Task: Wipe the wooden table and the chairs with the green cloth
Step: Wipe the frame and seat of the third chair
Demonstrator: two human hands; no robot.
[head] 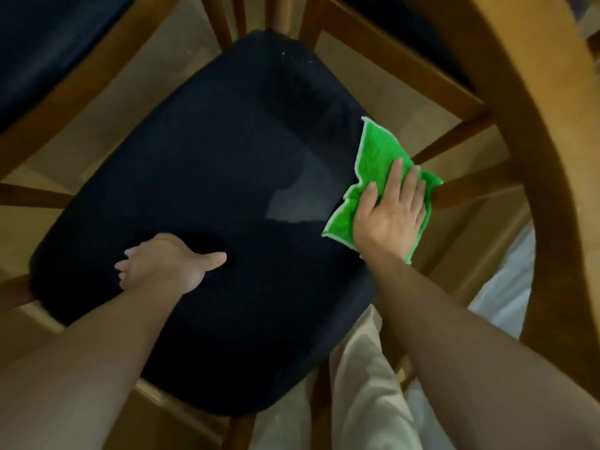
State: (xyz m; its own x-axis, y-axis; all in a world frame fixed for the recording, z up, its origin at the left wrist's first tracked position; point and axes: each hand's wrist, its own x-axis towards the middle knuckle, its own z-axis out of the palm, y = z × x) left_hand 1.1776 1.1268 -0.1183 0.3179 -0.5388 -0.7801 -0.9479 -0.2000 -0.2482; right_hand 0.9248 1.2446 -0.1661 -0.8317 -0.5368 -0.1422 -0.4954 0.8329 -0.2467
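Observation:
A chair with a black padded seat (207,177) and a brown wooden frame fills the middle of the view. The green cloth (373,157) with a pale hem lies on the seat's right edge and hangs partly over it. My right hand (393,212) presses flat on the cloth with straight fingers. My left hand (165,264) rests on the seat's near left part, thumb out to the right, fingers relaxed and holding nothing. A paler wiped streak (302,196) shows on the seat just left of the cloth.
The wooden table's curved edge (519,131) arcs down the right side, close to the cloth. A second black-seated chair (48,43) stands at the upper left. Wooden chair rungs (454,141) and tan floor (81,151) lie below. My light trousers (367,384) are beside the seat's near corner.

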